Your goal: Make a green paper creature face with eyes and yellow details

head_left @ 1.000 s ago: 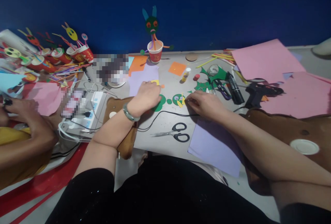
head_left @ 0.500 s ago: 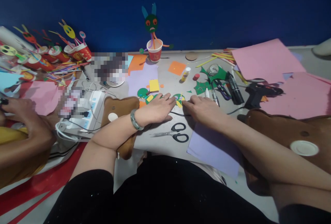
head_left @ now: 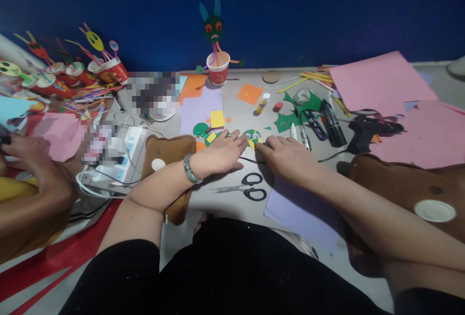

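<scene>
A round green paper face [head_left: 250, 138] with light eyes and yellow pieces lies on the table between my hands, partly covered. My left hand [head_left: 227, 152], a bangle at its wrist, rests flat with fingers stretched to the face's left edge. The bent fingers of my right hand [head_left: 285, 155] are closed at the face's right edge; the thumb is mostly hidden. Black-handled scissors [head_left: 252, 187] lie between my forearms. Beyond my left hand are a green paper circle [head_left: 201, 130] and a yellow paper piece [head_left: 217, 119].
A glue stick [head_left: 262, 103] stands uncapped beside its red cap [head_left: 278, 106]. A green-headed paper puppet in a red cup [head_left: 218, 72] stands at the back. A hot glue gun [head_left: 366, 131] lies right, a power strip [head_left: 127, 152] left. At far left are another person's hands [head_left: 27, 148].
The view has shifted slightly. Both my hands stay in place at the green paper face, and nothing on the table has visibly moved.
</scene>
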Demonstrator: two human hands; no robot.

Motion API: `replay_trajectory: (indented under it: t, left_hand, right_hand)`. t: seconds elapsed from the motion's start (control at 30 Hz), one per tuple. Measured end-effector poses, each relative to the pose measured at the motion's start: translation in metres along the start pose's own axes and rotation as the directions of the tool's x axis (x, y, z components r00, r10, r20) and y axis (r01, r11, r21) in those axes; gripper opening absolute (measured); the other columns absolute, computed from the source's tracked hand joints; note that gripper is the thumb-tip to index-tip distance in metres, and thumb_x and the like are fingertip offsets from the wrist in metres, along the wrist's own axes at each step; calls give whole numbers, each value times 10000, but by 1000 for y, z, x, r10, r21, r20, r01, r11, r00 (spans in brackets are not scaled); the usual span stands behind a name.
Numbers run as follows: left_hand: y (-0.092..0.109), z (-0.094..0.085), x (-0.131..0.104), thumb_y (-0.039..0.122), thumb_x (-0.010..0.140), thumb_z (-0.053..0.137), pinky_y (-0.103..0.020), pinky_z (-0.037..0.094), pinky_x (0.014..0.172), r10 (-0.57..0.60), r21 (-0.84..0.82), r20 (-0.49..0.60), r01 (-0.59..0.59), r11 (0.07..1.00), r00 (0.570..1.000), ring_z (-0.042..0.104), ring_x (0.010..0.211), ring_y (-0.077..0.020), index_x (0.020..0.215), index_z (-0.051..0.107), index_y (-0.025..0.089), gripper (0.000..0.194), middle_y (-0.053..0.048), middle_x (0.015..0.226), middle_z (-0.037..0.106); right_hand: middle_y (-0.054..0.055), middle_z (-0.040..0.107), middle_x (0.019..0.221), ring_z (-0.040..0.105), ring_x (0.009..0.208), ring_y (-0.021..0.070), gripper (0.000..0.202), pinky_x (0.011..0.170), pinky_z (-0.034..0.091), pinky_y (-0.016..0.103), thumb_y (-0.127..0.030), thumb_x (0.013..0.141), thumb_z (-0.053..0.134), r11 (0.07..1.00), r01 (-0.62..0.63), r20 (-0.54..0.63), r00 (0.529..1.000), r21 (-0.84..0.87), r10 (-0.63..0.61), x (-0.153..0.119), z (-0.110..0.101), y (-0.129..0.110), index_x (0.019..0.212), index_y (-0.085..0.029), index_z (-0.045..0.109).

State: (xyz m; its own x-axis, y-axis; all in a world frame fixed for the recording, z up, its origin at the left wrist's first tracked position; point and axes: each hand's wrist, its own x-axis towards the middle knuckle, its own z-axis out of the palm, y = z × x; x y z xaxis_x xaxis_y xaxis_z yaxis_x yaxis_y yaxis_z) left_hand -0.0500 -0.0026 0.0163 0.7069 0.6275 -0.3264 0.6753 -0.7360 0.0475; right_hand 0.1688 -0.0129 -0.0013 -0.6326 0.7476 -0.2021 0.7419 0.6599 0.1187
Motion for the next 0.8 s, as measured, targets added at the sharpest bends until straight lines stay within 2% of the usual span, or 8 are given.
replay_trajectory:
  t: [0.17, 0.33, 0.43, 0.6, 0.8]
  left_hand:
    - [0, -3, 2, 398, 1054, 616, -507, 347, 1206, -63, 13, 20, 63, 998, 998, 421, 1517, -388, 1562, 488, 6, 654, -235, 1710, 430]
    - [-9, 4, 6, 437, 1050, 628, -516, 333, 1230, -83, -17, -35, 82, 996, 996, 391, 1557, -395, 1583, 483, 51, 673, -219, 1723, 422]
    - [-10, 6, 6, 477, 1051, 623, -521, 296, 1273, -74, -28, -57, 73, 997, 996, 353, 1593, -392, 1609, 441, 33, 737, -234, 1730, 402]
    - [-4, 4, 4, 532, 1038, 635, -564, 261, 1298, 3, -38, -38, -5, 999, 999, 286, 1642, -400, 1612, 443, 49, 774, -240, 1761, 339]
    - [-7, 5, 3, 556, 1008, 680, -624, 211, 1314, 29, -60, -11, -30, 998, 1000, 245, 1663, -427, 1617, 472, 117, 779, -247, 1776, 294]
  right_hand:
    - [183, 712, 1286, 638, 1122, 334, 428, 852, 369, 385, -100, 1022, 446, 998, 55, -47, 997, 22, -53, 3, 9, -1, 1369, -121, 695]
    - [176, 736, 1285, 664, 1068, 306, 394, 893, 366, 401, -73, 1008, 435, 997, 72, -54, 996, 21, -71, 1, 8, -3, 1289, -98, 710]
    - [175, 764, 1225, 681, 1058, 306, 381, 903, 374, 409, -71, 1002, 443, 997, 69, -80, 995, 23, -67, 0, 8, -3, 1271, -86, 714]
    - [212, 735, 1370, 673, 1199, 328, 409, 993, 407, 425, -50, 971, 467, 995, 101, -167, 981, 8, -98, 1, 15, 0, 1301, -52, 708]
    - [195, 780, 1277, 719, 1088, 305, 370, 1001, 420, 437, -62, 965, 494, 993, 119, -131, 984, -3, -119, -4, 12, -2, 1246, -70, 734]
